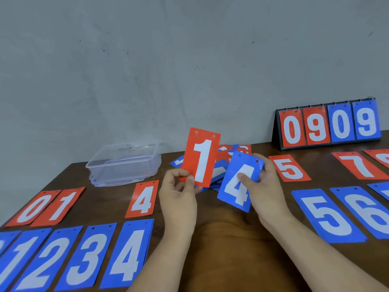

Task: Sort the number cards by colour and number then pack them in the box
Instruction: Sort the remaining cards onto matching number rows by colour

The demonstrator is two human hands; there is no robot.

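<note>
My left hand (179,187) pinches a red 1 card (202,157) by its bottom edge and holds it upright above the table. My right hand (263,182) holds a blue 4 card (239,182) with the thumb on its face. Behind both lies a loose heap of mixed red and blue cards (229,151). An open clear plastic box (124,163) stands at the back left. Sorted cards lie face up: red 0 (33,208), red 1 (60,207), red 4 (143,199), and blue 1, 2, 3, 4 (128,253) along the front left.
On the right lie a red 5 (289,168), red 7 (359,165), blue 5 (327,216) and blue 6 (370,211). A flip scoreboard (328,125) reading 0909 stands at the back right against the grey wall. The brown table (227,239) shows bare wood between my forearms.
</note>
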